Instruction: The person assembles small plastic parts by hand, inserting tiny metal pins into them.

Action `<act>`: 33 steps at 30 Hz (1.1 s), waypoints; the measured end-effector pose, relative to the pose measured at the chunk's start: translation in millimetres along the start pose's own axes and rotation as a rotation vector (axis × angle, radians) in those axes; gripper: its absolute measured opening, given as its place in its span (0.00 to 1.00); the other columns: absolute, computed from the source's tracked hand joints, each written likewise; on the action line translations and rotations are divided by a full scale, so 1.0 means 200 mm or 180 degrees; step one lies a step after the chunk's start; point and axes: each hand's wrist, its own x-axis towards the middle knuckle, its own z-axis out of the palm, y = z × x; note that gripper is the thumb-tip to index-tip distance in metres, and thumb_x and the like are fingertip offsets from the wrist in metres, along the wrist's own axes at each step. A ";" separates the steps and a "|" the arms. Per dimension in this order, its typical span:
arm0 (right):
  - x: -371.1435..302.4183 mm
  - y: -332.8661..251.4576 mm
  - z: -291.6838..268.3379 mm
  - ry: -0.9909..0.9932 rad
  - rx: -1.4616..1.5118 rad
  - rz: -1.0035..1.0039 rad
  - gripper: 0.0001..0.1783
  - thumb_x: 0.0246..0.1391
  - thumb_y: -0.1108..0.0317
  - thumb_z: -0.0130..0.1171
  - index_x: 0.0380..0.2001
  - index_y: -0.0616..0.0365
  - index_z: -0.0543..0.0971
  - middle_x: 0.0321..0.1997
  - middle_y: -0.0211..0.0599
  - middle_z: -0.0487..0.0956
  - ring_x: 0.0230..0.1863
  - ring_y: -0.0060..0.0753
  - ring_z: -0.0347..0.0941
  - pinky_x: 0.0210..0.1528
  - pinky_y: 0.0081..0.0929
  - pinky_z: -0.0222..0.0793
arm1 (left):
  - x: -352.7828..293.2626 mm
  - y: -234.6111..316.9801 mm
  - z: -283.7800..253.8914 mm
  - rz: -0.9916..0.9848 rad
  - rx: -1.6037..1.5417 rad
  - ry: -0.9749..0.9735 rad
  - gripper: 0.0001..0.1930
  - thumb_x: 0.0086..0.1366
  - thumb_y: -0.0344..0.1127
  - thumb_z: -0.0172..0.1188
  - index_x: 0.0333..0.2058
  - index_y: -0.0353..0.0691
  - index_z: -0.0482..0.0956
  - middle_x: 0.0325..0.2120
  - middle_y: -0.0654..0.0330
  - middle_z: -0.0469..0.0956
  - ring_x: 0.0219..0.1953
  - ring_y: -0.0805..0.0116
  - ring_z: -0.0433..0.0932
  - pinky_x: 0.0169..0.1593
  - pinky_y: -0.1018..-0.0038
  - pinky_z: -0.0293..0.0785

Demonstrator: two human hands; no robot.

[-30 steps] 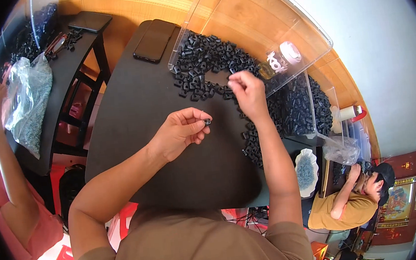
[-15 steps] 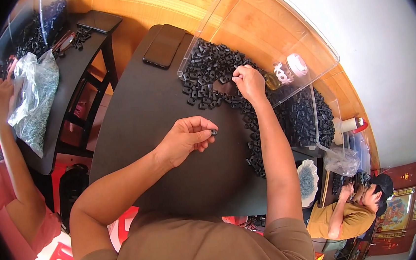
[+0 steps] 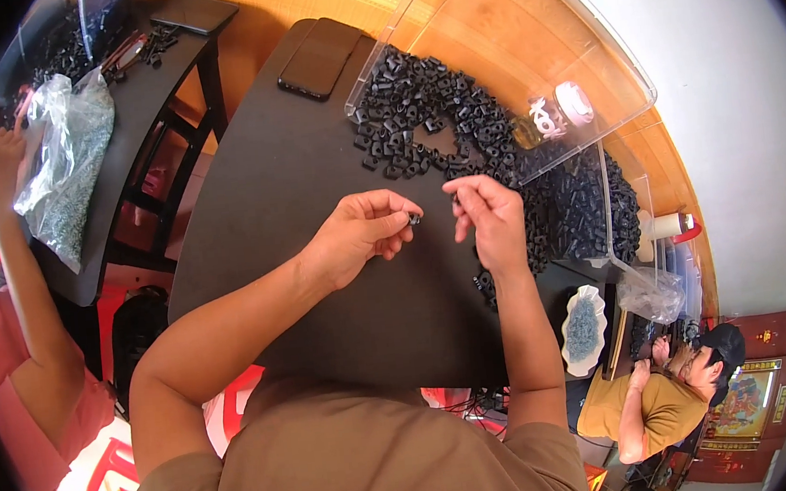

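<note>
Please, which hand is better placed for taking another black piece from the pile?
Probably the right hand: it is nearer the pile, though it seems to pinch something small and dark. The left hand is farther away and holds a small black piece.

Wearer's left hand (image 3: 364,236), right hand (image 3: 496,222): two; central phone (image 3: 320,57): one; pink-lidded jar (image 3: 553,119): one; dish (image 3: 580,366): one; black pieces (image 3: 431,90) are uncountable.

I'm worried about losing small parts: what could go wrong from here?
The small black piece pinched in the left hand might slip and mix with the loose black parts. The right hand, close beside those parts, could brush some out of place.
</note>
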 end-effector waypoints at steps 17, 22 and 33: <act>-0.26 0.06 0.16 0.0147 0.1361 -0.0279 0.04 0.56 0.75 0.53 0.34 0.63 0.70 0.24 0.34 0.72 0.19 0.16 0.66 0.15 0.15 0.65 | -0.03 -0.02 0.08 0.0144 0.0367 -0.0140 0.04 0.63 0.29 0.54 0.36 0.37 0.74 0.26 0.65 0.74 0.28 0.80 0.72 0.29 0.84 0.69; -0.26 0.09 0.16 0.0057 0.1073 -0.0403 0.04 0.57 0.75 0.53 0.33 0.63 0.70 0.23 0.34 0.72 0.18 0.16 0.66 0.17 0.13 0.64 | -0.04 -0.02 0.09 0.0126 0.0630 -0.0007 0.04 0.63 0.28 0.55 0.35 0.37 0.73 0.25 0.64 0.74 0.26 0.80 0.71 0.28 0.83 0.69; -0.26 0.07 0.14 -0.0061 0.0588 -0.0558 0.05 0.56 0.73 0.55 0.31 0.63 0.70 0.22 0.32 0.73 0.17 0.15 0.66 0.17 0.12 0.62 | -0.06 0.01 0.13 0.0047 0.0903 0.0171 0.02 0.62 0.27 0.53 0.33 0.37 0.73 0.23 0.65 0.72 0.23 0.81 0.68 0.26 0.84 0.66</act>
